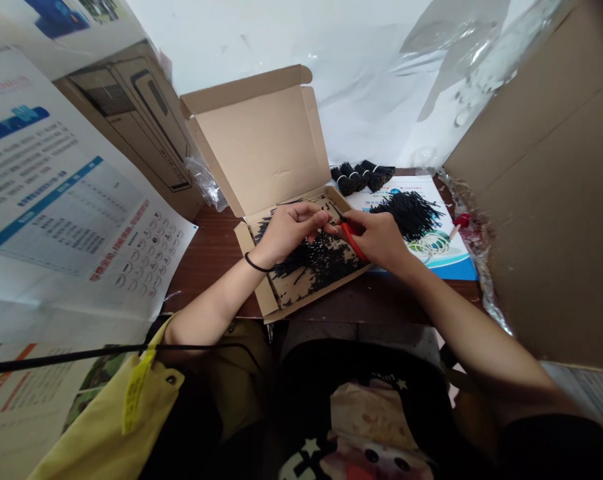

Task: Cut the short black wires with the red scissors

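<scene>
My left hand (292, 231), with a black band on the wrist, is closed in a pinch above an open cardboard box (267, 297). What its fingertips hold is too small to make out. Close beside it, my right hand (379, 239) grips red-handled scissors (352, 243), their dark tips pointing up and left near the left fingers. Thin black strips (326, 263), many of them short pieces, lie loose in the box beneath both hands.
Banded black bundles (364, 175) lie behind the box's right side. A loose black pile (410, 215) and pale rubber bands (431, 245) rest on a printed blue-and-white sheet (456, 268). Cardboard (546, 180) walls the right; a printed paper (76, 200) hangs left.
</scene>
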A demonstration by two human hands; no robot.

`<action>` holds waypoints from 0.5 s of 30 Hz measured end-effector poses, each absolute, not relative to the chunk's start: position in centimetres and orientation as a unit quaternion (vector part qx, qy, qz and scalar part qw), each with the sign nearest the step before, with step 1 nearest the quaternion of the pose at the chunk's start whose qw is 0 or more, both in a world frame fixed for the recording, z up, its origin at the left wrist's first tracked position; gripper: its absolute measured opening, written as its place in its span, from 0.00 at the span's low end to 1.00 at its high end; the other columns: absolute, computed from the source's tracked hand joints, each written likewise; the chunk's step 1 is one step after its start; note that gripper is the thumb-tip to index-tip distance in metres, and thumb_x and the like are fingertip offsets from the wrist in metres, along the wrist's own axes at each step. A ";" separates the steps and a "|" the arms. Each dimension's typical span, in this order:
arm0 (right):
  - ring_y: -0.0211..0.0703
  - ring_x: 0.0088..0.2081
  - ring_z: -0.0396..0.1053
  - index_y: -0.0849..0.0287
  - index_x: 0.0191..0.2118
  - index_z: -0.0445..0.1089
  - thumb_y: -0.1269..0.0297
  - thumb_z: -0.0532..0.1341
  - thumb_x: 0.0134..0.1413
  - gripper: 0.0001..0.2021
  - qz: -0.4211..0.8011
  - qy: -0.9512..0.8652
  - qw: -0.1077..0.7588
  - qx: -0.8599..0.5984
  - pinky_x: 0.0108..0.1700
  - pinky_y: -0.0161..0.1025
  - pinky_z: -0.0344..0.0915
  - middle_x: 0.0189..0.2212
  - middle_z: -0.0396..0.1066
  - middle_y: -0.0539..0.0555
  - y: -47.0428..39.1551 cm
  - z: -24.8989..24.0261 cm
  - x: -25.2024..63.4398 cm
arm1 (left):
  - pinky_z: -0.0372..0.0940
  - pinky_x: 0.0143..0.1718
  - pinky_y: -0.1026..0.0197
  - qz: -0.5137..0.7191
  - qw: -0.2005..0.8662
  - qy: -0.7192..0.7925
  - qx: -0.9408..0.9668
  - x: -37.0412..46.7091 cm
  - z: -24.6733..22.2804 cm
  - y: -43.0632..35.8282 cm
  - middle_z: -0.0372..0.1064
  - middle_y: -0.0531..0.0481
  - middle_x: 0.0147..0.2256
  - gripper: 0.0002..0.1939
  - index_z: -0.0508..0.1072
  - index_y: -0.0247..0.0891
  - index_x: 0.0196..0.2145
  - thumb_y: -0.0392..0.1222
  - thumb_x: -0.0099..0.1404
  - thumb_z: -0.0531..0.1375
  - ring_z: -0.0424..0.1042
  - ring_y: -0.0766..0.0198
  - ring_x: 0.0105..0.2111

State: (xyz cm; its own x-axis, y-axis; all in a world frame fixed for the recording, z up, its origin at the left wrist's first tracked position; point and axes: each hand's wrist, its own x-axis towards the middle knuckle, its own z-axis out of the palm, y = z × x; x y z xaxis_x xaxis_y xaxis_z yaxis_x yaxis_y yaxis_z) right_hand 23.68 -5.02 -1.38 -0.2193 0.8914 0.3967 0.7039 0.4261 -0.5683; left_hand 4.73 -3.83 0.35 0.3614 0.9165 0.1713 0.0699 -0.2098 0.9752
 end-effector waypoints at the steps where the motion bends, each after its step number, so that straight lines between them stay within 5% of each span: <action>1: 0.38 0.24 0.64 0.57 0.38 0.76 0.45 0.59 0.51 0.20 0.133 -0.770 0.347 -0.519 0.29 0.35 0.56 0.23 0.72 0.52 -5.0 -1.4 23.6 | 0.56 0.19 0.69 0.421 0.504 0.375 0.655 4.7 0.4 -3.9 0.76 0.47 0.29 0.17 0.74 0.34 0.33 0.53 0.59 0.62 0.59 0.76 0.17; 15: 0.38 0.25 0.65 0.57 0.37 0.75 0.45 0.58 0.52 0.20 0.147 -0.773 0.352 -0.506 0.30 0.35 0.57 0.23 0.72 0.52 -5.1 -1.5 23.7 | 0.53 0.15 0.69 0.421 0.494 0.387 0.655 4.6 0.6 -3.8 0.75 0.47 0.27 0.14 0.70 0.34 0.31 0.50 0.60 0.61 0.57 0.77 0.14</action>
State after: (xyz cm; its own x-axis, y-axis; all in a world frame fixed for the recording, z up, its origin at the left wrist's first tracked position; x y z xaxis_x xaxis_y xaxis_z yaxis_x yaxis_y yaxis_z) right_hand 23.67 -5.11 -1.52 -0.2395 0.8866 0.3957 0.6788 0.4443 -0.5847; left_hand 4.64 -3.83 0.62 0.3459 0.9230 0.1687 0.0905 -0.2118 0.9731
